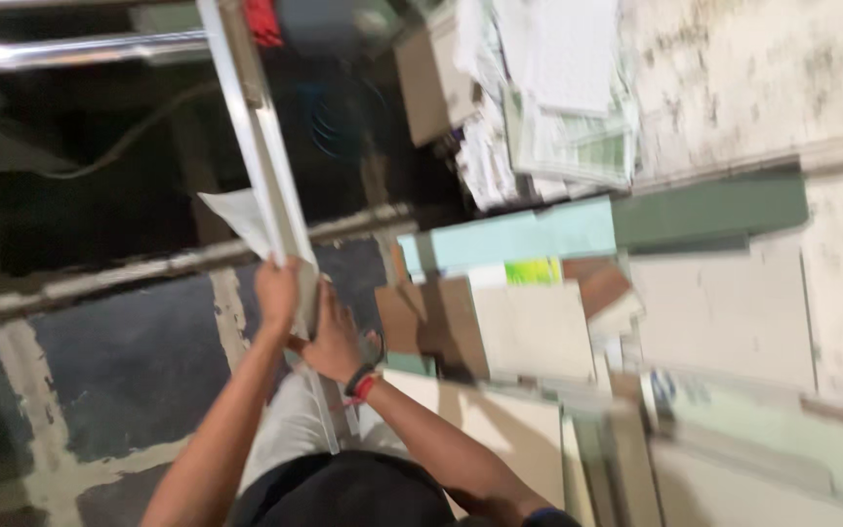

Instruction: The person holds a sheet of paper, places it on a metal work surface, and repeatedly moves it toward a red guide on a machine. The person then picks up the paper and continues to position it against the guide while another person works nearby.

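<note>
I am looking down at a floor [139, 361] that is showing dark patches with pale, worn strips running between them. Flat boards [529, 332] in beige and brown are lying on it just right of the middle, overlapping one another. A pale blue-green panel [509, 239] is lying above them, with a darker green board [709, 210] beside it. A stack of white sheets [558, 88] is sitting near the top.

Single head view, tilted, looking steeply down, close over the hands [304, 317]
</note>
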